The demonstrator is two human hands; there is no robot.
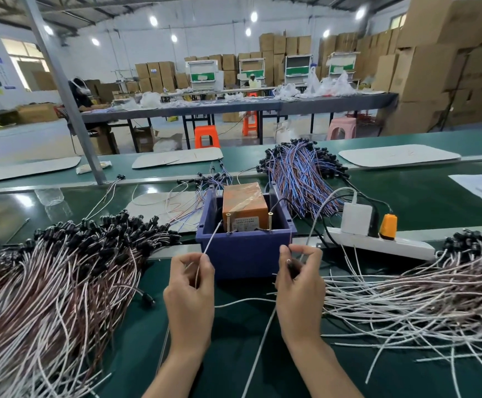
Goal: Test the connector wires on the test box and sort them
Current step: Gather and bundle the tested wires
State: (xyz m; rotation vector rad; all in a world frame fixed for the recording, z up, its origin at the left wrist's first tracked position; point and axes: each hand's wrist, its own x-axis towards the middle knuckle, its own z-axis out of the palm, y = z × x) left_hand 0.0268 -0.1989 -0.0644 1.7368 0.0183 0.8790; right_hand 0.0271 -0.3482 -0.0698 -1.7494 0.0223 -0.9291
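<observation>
Nearest to you are your two hands, low over the green belt [145, 326]. Your left hand [189, 285] pinches a white wire [211, 242] between thumb and forefinger. Its free end rises toward the left screw [228, 221] of the test box [244, 202], which sits in a blue bin [242, 251] directly in front of you. The tip is just beside that screw; whether it touches, I cannot tell. Your right hand [300, 288] pinches something dark, probably the connector of the same wire, near the right front corner of the bin and not yet at the right screw [270, 221]. So I judge that you are in the testing step, with one wire in hand. The next move calls for both ends to rest on the two screws at the same time, held steady. After that you read the result and put the wire with the correct group. A left pile [61, 282] of brown and white wires lies beside you, and a right pile [420, 288] lies near a white power strip [392, 245]. Which one holds the tested wires, I cannot tell. A far pile [303, 173] of blue and brown wires lies behind the bin. The belt is smooth and shiny. Beyond it the room is a workshop: a long table [262, 106], a seated person [81, 96], plastic stools [206, 136] and high stacks of cartons [435, 67].
</observation>
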